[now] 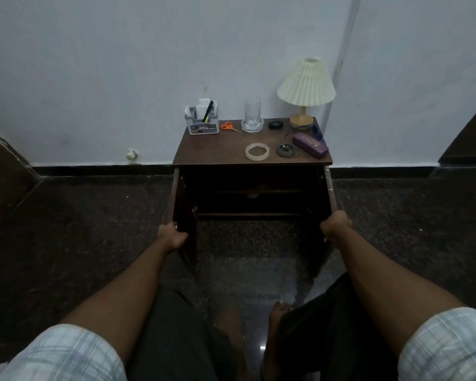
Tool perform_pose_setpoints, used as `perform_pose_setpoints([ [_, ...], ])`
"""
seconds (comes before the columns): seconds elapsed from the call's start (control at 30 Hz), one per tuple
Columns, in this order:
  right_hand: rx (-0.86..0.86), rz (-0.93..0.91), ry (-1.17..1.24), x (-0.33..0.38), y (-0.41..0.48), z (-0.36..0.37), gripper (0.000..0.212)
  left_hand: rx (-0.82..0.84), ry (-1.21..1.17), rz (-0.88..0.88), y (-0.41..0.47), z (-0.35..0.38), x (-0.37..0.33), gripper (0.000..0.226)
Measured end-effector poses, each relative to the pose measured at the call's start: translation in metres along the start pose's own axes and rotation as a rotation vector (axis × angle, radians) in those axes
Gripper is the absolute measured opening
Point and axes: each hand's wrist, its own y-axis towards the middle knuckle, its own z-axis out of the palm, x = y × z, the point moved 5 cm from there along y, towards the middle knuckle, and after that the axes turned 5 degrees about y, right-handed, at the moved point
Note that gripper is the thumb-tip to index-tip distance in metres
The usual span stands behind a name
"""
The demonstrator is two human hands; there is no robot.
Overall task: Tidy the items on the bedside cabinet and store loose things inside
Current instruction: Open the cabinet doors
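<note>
The left door (186,213) is clamped in the grip of the left hand (173,234). The right door (331,188) is clamped by the right hand (335,225).

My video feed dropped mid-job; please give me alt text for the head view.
A person's left hand and right hand grip the open left door and right door of a dark wooden bedside cabinet. On top: cream pleated lamp, clear drinking glass, orange-handled scissors, clear tape roll, coiled black cord, purple case, grey desk organiser.
</note>
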Motion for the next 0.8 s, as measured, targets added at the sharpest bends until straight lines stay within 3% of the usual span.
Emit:
perform_pose_setpoints([
  [0.17,0.123,-0.101,-0.088,-0.001,0.000,0.008,0.048,0.044,0.037,-0.027,-0.004,0.002,0.007,0.070],
  [0.37,0.207,-0.102,-0.096,-0.006,-0.003,0.006,0.040,0.034,0.155,0.016,-0.007,0.004,-0.003,0.062],
  [0.5,0.195,-0.107,-0.118,-0.010,0.006,0.005,0.059,-0.004,0.193,-0.029,0.015,0.006,0.012,0.069],
  [0.8,0.109,-0.123,-0.320,0.001,-0.005,-0.003,0.059,0.055,0.179,-0.082,-0.009,-0.004,0.008,0.078],
])
